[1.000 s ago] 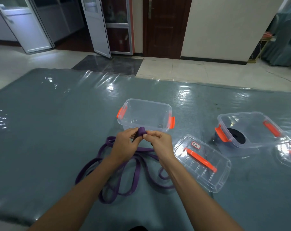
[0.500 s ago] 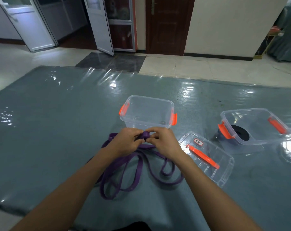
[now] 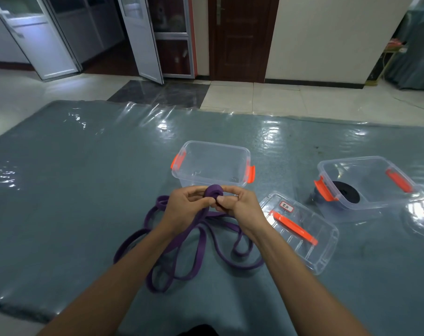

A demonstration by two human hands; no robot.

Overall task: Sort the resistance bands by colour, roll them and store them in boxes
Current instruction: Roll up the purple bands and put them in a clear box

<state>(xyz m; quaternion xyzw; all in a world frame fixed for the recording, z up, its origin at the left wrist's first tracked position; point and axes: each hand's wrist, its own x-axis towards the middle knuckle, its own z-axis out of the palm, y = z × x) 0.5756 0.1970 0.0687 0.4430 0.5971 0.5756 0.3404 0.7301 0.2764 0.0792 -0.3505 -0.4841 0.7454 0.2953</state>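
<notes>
The grey mat (image 3: 72,202) bears the purple band's loops (image 3: 247,267), 1 empty box (image 3: 215,145), 1 part-filled box (image 3: 371,180), 1 lid (image 3: 312,253).

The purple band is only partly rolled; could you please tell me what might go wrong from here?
The roll is small and held only by the fingers of the left hand and right hand; it could slip and spring open. The loops cross one another on the mat, so they may twist or snag while feeding in.

1. two hands: my left hand (image 3: 181,210) and right hand (image 3: 241,209).
2. one purple band (image 3: 213,191) in my grip.
3. two clear boxes: near box (image 3: 218,144) just beyond my grip, far box (image 3: 388,197) well right.
4. two lids: near lid (image 3: 315,251) beside my grip, edge lid (image 3: 422,214) far right.
5. one black roll (image 3: 346,192).
</notes>
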